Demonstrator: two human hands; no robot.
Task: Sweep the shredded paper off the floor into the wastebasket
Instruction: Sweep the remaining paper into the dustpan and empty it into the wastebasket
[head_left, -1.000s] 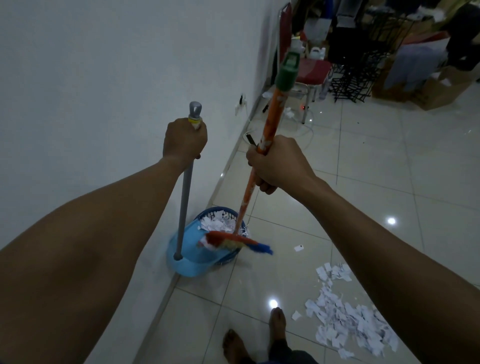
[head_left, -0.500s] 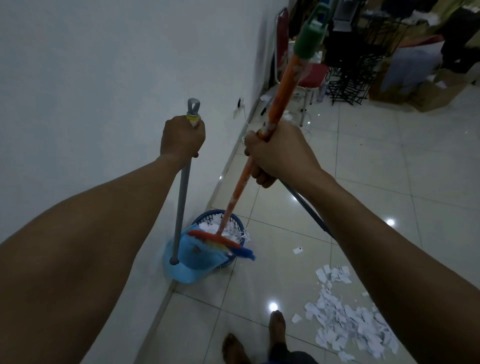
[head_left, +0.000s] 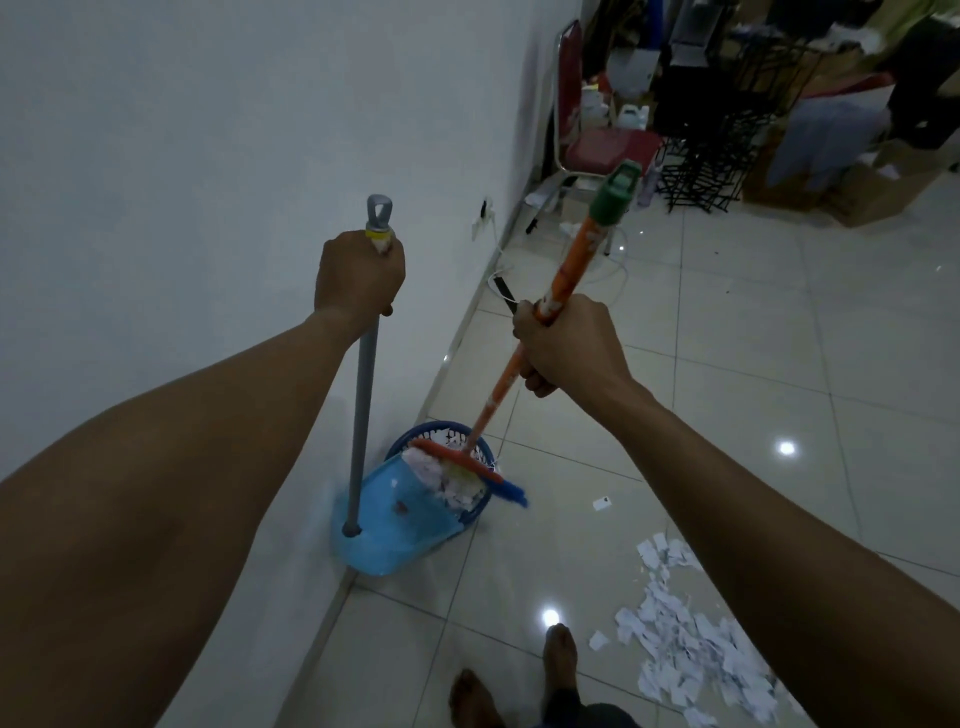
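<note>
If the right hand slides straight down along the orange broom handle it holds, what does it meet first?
Probably the right hand would meet the broom's orange head, which lies over the light blue plastic dustpan at the dark blue wastebasket; depth is unclear.

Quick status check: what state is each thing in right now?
Left hand: grips the dustpan handle.
Right hand: grips the broom handle.
Dustpan: tipped at the wastebasket.
Broom head: over the dustpan's mouth.
Wastebasket: upright, holding paper.
Shredded paper: pile on the floor.
</note>
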